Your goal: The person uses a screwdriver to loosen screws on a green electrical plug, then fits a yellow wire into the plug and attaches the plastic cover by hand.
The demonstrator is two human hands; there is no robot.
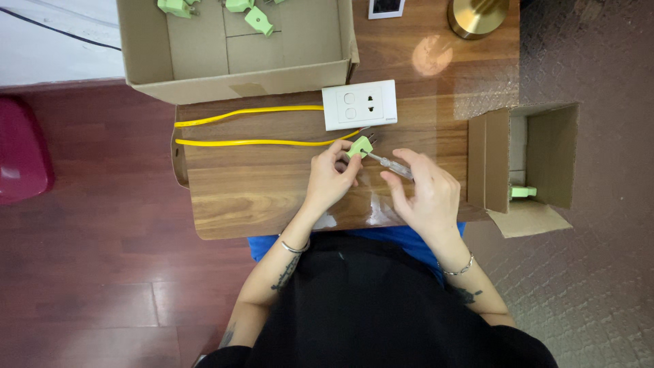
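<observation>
At a wooden table [272, 197], I work on one green plug [360, 146] pinched between the curled fingers of my left hand [330, 178], closed tight around its body. My right hand [426, 194] is closed around one small screwdriver [390, 163], fingers wrapped about its clear handle, the metal shaft running up and to the left so that its tip meets the plug. The screwdriver's long axis slants from my right hand toward my left, handle low and right, tip high and left. The plug sits just above my left fingertips, its prongs pointing away from me and a little right, toward the one white wall socket plate [359, 104] that lies just beyond both hands.

One yellow cable [259, 142] leads out of the plug and runs left from my left hand; it shows as two near-parallel strands lying crosswise, which reach the table's left edge.

Two cardboard boxes stand open. The larger open box [238, 71] lies beyond my left hand and holds at least three more green plugs [259, 20], cut off by the top edge, so I cannot give a full count. The smaller box [528, 160] stands on its side to the right of my right hand, with one green plug [523, 192] inside. One brass lamp base [477, 17] sits far beyond my right hand.
</observation>
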